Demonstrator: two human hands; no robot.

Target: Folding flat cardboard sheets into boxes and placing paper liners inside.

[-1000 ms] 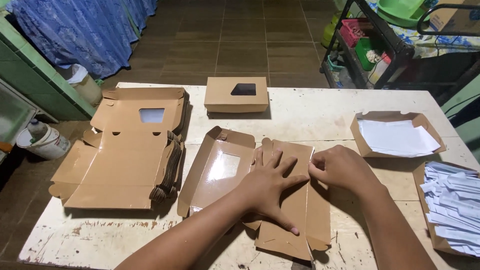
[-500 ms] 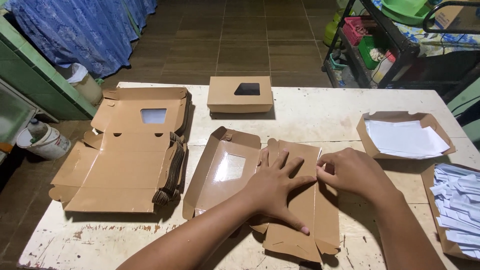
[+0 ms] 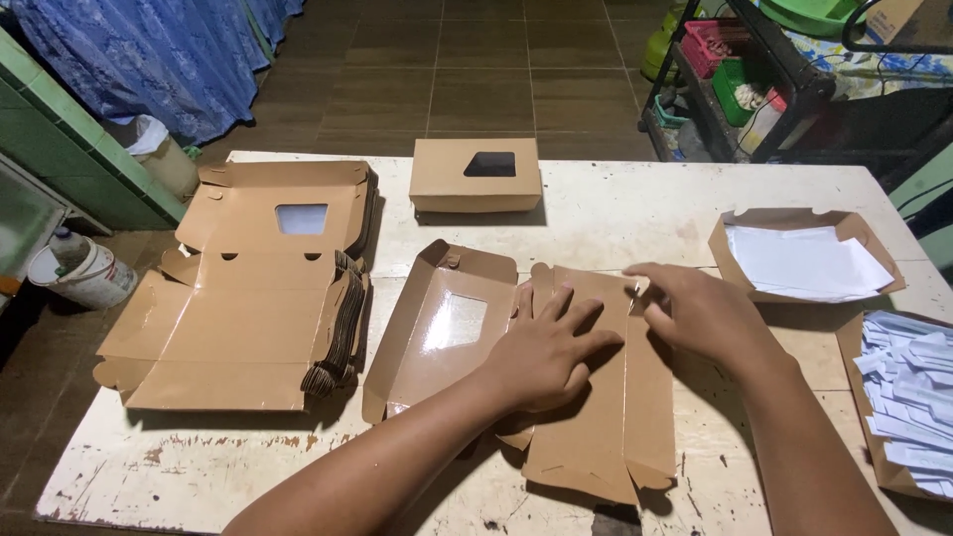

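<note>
Now, change since earlier: the right hand (image 3: 700, 313) has lifted its fingers off the panel's far edge and spread them, where half a second ago they pinched that edge; the left hand (image 3: 546, 352) has stayed pressed flat.
Left hand pose: palm down, fingers fanned wide, pressing on the flat box blank (image 3: 596, 397); it grips nothing.
Right hand pose: palm down, fingers loosely open, hovering over the blank's far right corner, fingertips at or just above the cardboard; contact cannot be told, and it holds nothing.
Box blank: brown cardboard, unfolded, lying near the front edge of the table (image 3: 615, 213) at its middle; its windowed lid panel (image 3: 442, 328) tilts up on the left side.
Blank stack: a pile of flat windowed blanks (image 3: 248, 298) toward the table's left edge.
Folded box: a finished windowed box (image 3: 476, 176) near the far edge, well apart from the hands.
Paper trays: an open tray with white sheets (image 3: 804, 260) toward the right edge; a box of white paper slips (image 3: 913, 397) at the front right corner.
Surface: white painted top, worn and chipped along the front edge.
Room: dark tiled floor (image 3: 476, 69), blue cloth (image 3: 149, 50) far left, white bucket (image 3: 84, 273) beside the table, metal rack (image 3: 754, 79) with coloured baskets far right.
</note>
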